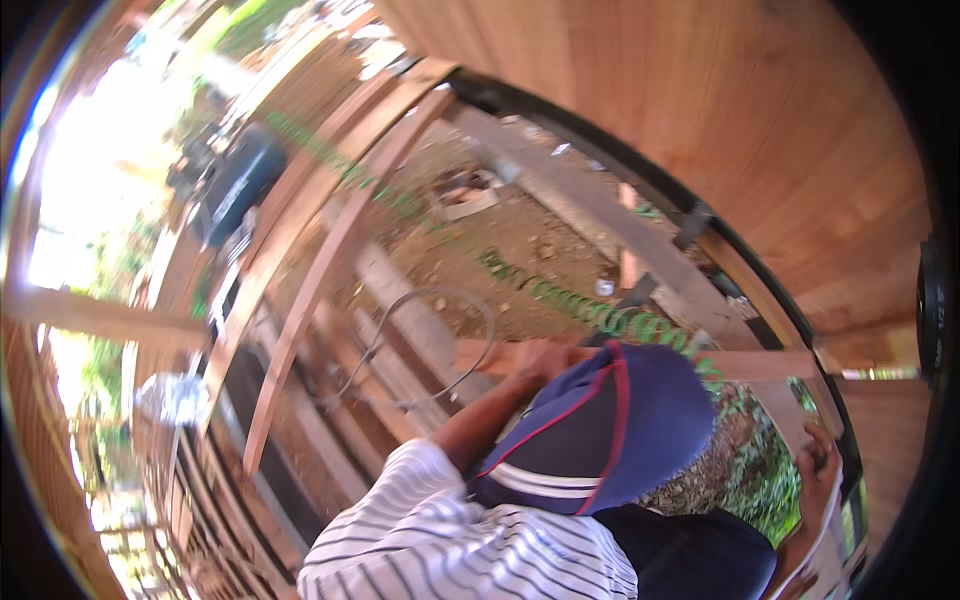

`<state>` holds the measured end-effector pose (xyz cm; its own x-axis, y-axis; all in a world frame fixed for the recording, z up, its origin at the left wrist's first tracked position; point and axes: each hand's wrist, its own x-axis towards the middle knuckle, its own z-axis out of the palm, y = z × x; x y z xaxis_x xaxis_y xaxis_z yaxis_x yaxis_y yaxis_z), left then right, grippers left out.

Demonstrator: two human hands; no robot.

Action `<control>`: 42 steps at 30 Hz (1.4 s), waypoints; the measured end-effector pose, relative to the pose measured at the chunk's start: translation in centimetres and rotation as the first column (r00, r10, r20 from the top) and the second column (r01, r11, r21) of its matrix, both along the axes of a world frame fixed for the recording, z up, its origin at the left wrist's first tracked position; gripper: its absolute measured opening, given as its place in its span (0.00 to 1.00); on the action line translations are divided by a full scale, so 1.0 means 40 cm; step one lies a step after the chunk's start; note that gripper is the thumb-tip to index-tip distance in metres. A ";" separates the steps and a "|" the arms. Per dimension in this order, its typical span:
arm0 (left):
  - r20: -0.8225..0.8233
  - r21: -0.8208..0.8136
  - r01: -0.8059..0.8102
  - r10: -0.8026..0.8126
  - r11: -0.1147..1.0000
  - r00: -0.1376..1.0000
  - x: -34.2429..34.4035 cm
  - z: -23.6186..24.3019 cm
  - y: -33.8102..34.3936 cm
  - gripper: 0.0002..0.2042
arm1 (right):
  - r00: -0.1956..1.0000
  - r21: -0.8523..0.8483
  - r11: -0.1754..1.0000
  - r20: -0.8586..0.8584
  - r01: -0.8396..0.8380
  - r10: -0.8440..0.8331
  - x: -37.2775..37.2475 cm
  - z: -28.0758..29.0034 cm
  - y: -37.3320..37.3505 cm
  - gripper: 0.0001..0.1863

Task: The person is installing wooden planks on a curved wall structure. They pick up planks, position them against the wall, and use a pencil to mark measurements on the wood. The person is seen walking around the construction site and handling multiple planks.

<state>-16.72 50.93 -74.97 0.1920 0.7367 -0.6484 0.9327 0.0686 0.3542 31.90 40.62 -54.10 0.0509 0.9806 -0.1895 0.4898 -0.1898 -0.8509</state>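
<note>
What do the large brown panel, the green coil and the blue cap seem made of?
Large brown panel: apparently wood, smooth-looking, visible grain. Green coil: probably plastic; even loops, finish too blurred. Blue cap: likely fabric, matt, red-trimmed sections.

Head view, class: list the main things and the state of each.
Green coiled hose: stretched, coils unevenly spaced.
Grey cable: bent into a loop.
Dark blue cap with red trim: worn.
Dark cylindrical tank: lying on its side.
Reddish-brown wooden plank: under a co-worker's hand.
</note>
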 end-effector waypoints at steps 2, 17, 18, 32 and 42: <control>0.013 0.078 0.067 -0.068 0.995 0.998 -0.063 0.000 -0.002 0.24 | 0.999 -0.005 0.999 -0.005 0.032 -0.032 -0.006 0.021 -0.001 0.22; -0.091 0.620 -0.110 0.211 0.777 0.973 -0.416 -0.101 -0.170 0.20 | 0.973 0.055 0.997 0.225 -0.059 0.045 -0.073 0.090 0.036 0.18; -0.097 0.627 -0.116 0.224 0.771 0.970 -0.424 -0.101 -0.182 0.19 | 0.974 0.026 0.998 0.220 -0.054 0.047 -0.072 0.095 0.038 0.18; -0.108 0.650 -0.156 0.293 0.744 0.950 -0.453 -0.105 -0.244 0.17 | 0.978 -0.128 0.991 0.203 -0.024 0.049 -0.064 0.093 -0.019 0.19; -0.068 0.681 -0.144 0.258 0.718 0.964 -0.444 -0.115 -0.152 0.16 | 0.981 -0.117 0.993 0.186 -0.028 0.050 -0.082 0.129 0.005 0.21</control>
<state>-34.47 44.85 -79.56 -0.0664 0.9977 0.0160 0.9684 0.0606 0.2418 28.64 40.82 -48.93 0.0584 0.9552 -0.2902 0.6485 -0.2573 -0.7164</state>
